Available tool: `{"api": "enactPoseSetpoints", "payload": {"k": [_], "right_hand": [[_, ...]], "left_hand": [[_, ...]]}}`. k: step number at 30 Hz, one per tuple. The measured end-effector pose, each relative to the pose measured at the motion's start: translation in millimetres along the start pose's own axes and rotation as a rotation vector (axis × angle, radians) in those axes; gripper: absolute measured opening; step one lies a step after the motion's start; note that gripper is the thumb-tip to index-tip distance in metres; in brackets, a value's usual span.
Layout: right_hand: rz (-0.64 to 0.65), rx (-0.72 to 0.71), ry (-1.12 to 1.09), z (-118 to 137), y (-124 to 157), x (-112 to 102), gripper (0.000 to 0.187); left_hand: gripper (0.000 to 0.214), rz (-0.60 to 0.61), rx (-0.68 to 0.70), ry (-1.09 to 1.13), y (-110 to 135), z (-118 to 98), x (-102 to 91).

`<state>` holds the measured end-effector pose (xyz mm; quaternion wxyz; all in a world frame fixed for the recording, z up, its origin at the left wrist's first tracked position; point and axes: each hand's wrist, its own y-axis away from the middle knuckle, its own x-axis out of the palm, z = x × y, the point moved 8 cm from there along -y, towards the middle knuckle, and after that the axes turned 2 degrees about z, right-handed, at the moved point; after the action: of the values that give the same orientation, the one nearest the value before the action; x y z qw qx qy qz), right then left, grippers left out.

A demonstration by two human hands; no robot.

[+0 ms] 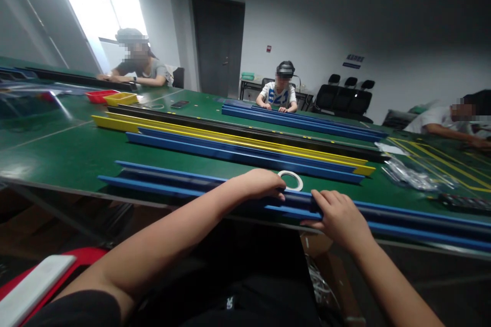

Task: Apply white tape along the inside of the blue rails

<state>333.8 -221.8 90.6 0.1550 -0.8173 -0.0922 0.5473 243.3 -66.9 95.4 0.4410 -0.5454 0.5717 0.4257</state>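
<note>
1. Our blue rail (295, 200) lies along the desk (76, 148) near its front edge; steadying it there helps.
2. Our right hand (341, 214) pinches its walls; we should press evenly.
3. Our left hand (266, 185) curls over it; we cannot tell its grip.

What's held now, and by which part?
Nearest blue channel, by both long edges, in the right grip. Whether the left grip also holds it is unclear.
</note>
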Motion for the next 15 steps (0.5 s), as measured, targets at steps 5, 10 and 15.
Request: {"api": "enactPoseSetpoints", "payload": {"k": [5, 10, 15], "right_hand": [[0.016, -0.016, -0.017, -15, 9, 16, 0.077], [0.020, -0.038, -0.032, -46, 32, 38, 0.080], [0.010, -0.031, -0.076, -86, 66, 59, 0.075]], "left_hand": [[0.046, -0.106, -0.071, -0.071, 37, 17, -2.4], [0.068, -0.125, -0.232, -0.018, 103, 44, -5.4], [0.085, -0.130, -0.448, -0.016, 165, 87, -0.6]]}}
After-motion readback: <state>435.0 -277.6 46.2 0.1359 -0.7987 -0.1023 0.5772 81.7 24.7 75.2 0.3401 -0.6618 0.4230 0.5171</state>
